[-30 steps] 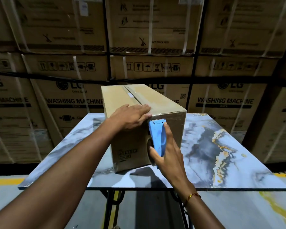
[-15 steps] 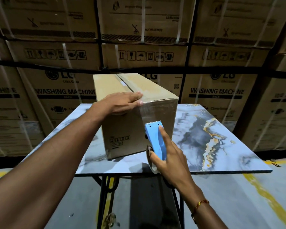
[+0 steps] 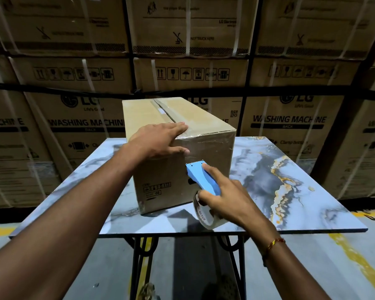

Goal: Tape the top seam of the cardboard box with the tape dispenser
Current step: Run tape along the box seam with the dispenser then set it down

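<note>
Box: cardboard box (image 3: 208, 165) sits on the marble-patterned table (image 3: 290, 191), one corner turned toward the camera, long axis running away from the viewer.
Top seam: seam (image 3: 164, 111) runs lengthwise down the lid; far part shows a dark gap between the flaps, near end lies under the left fingers.
Tape on box: glossy clear film visible over the near top edge and upper part of the near end face; its lower limit cannot be made out.
Left hand: left hand (image 3: 158, 140) lies flat, palm down on the near top corner of the box, fingers spread across the seam end, thumb hanging onto the end face. Pressing, grasping nothing.
Right hand: right hand (image 3: 227, 197) closed around the tape dispenser (image 3: 204, 179), index finger laid along its blue body.
Dispenser: blue, toothed edge pointing up, just in front of the near end face; contact with the cardboard cannot be told. Tape roll (image 3: 205, 215) sits below the palm, over the front table edge.
Wrist: thread bracelet (image 3: 273, 245) on the right wrist.
Surroundings: wall of stacked washing-machine cartons (image 3: 290, 122) with white straps close behind the table, filling the background.
Floor: grey, with yellow line (image 3: 362, 263) at right.
Obstructions: left forearm crosses the left part of the table; black table frame (image 3: 143, 256) shows below.
</note>
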`<state>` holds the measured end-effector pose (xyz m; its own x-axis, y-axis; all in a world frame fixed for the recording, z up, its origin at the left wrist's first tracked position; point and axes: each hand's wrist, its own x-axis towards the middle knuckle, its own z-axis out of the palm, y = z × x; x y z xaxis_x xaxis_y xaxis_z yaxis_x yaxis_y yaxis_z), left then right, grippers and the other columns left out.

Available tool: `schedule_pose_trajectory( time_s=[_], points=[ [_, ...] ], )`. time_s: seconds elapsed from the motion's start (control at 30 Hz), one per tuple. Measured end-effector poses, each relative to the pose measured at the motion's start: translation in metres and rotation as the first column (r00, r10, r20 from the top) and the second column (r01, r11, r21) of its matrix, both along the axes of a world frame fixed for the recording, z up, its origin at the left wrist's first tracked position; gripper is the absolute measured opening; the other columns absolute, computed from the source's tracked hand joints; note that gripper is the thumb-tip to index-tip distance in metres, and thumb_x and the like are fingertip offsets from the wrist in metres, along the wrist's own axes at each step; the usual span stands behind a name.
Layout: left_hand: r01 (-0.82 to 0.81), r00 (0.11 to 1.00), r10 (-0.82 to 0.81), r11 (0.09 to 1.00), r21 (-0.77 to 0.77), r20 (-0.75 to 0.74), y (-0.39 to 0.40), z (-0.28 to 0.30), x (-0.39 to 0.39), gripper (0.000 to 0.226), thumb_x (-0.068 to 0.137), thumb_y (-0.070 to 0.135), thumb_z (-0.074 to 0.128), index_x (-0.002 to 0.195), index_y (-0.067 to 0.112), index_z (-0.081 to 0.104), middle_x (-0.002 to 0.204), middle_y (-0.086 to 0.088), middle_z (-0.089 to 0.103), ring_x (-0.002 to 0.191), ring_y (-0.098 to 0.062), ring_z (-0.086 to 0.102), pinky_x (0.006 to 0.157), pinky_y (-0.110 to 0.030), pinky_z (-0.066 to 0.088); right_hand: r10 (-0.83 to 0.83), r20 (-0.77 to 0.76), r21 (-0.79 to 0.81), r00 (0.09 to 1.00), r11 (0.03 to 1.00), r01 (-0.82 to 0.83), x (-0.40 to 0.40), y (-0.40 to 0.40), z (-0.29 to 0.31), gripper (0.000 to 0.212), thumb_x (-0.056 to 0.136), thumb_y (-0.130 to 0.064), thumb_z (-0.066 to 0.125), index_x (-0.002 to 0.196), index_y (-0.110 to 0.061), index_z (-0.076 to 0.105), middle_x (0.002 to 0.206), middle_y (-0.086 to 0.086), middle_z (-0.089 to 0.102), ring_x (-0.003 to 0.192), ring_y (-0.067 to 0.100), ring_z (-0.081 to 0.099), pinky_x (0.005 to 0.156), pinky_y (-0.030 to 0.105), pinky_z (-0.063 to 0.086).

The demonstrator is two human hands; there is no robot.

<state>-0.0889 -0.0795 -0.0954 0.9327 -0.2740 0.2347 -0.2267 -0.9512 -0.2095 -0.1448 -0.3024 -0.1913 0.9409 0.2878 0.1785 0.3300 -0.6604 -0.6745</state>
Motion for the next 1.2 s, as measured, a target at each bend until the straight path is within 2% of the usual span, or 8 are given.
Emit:
schedule_pose_trajectory(
  time_s=[0.3,0.43,0.57,0.73,0.87,0.97,1.13,1.2],
  points=[
    [0.03,0.999,-0.03,0.999,0.012,0.019,0.004,-0.001,0.001,0.087,0.083,0.077,0.036,0.157,0.034,0.018,0.164,0.008,0.023,0.145,-0.023,0.036,0.107,-0.044,0.042,0.061,-0.3,-0.029,0.952,0.997,-0.073,0.024,0.009,0.0,0.066,0.072,-0.052,0.064,0.136,-0.047,0.054,0.129,-0.004,0.064,0.108,0.019,0.066,0.09,0.031,0.053],
    [0.031,0.999,-0.032,0.999,0.015,0.038,0.005,0.001,0.003,0.085,0.085,0.076,0.037,0.157,0.035,0.018,0.164,0.009,0.024,0.144,-0.023,0.037,0.105,-0.045,0.044,0.051,-0.402,0.245,0.914,0.968,0.054,0.013,-0.003,-0.035,0.058,0.071,-0.047,0.066,0.129,-0.048,0.055,0.124,-0.002,0.067,0.101,0.01,0.067,0.086,0.027,0.053],
    [0.039,0.999,-0.039,0.999,0.012,0.032,0.012,0.002,0.005,0.087,0.081,0.079,0.033,0.156,0.037,0.019,0.163,0.01,0.026,0.143,-0.022,0.039,0.1,-0.044,0.047,-0.015,-0.495,0.379,0.869,0.896,0.231,0.022,-0.017,-0.05,0.048,0.06,-0.052,0.068,0.104,-0.044,0.05,0.11,0.014,0.073,0.086,0.025,0.07,0.073,0.033,0.048],
    [0.036,0.999,-0.036,0.999,-0.012,0.013,0.024,0.002,0.013,0.097,0.071,0.087,0.024,0.156,0.04,0.019,0.162,0.011,0.028,0.143,-0.022,0.039,0.101,-0.044,0.046,-0.069,-0.531,0.461,0.845,0.813,0.356,0.038,-0.044,-0.056,0.042,0.074,-0.037,0.071,0.11,-0.024,0.054,0.093,0.008,0.073,0.074,0.02,0.064,0.073,0.037,0.051],
    [0.034,0.999,-0.034,0.999,-0.031,0.011,0.031,0.0,0.02,0.095,0.07,0.088,0.023,0.155,0.044,0.018,0.162,0.011,0.029,0.141,-0.024,0.041,0.1,-0.047,0.048,-0.171,-0.51,0.447,0.843,0.784,0.43,0.055,-0.067,-0.061,0.037,0.07,-0.041,0.072,0.097,-0.017,0.064,0.076,0.008,0.072,0.071,0.022,0.063,0.076,0.042,0.052],
    [0.038,0.999,-0.038,0.999,-0.039,0.012,0.032,-0.001,0.023,0.088,0.076,0.082,0.031,0.155,0.045,0.018,0.162,0.01,0.028,0.141,-0.026,0.042,0.102,-0.047,0.046,-0.205,-0.45,0.44,0.869,0.796,0.416,0.067,-0.082,-0.062,0.02,0.084,-0.029,0.067,0.091,-0.01,0.073,0.086,0.009,0.078,0.073,0.022,0.066,0.075,0.038,0.051],
    [0.04,0.999,-0.039,0.998,-0.051,0.014,0.036,-0.001,0.026,0.099,0.067,0.096,0.016,0.153,0.047,0.017,0.162,0.01,0.029,0.139,-0.028,0.044,0.102,-0.048,0.046,-0.324,-0.347,0.288,0.88,0.857,0.428,0.083,-0.102,-0.067,0.037,0.086,-0.042,0.062,0.084,-0.008,0.077,0.091,0.012,0.078,0.088,0.033,0.069,0.069,0.033,0.046],
    [0.038,0.999,-0.037,0.998,-0.048,0.02,0.038,-0.002,0.028,0.107,0.059,0.1,0.007,0.153,0.049,0.016,0.161,0.01,0.03,0.138,-0.028,0.045,0.101,-0.047,0.046,-0.351,-0.301,0.236,0.887,0.873,0.426,0.087,-0.107,-0.066,0.041,0.089,-0.041,0.06,0.082,-0.003,0.073,0.082,0.012,0.074,0.082,0.034,0.066,0.065,0.034,0.042]
  ],
)
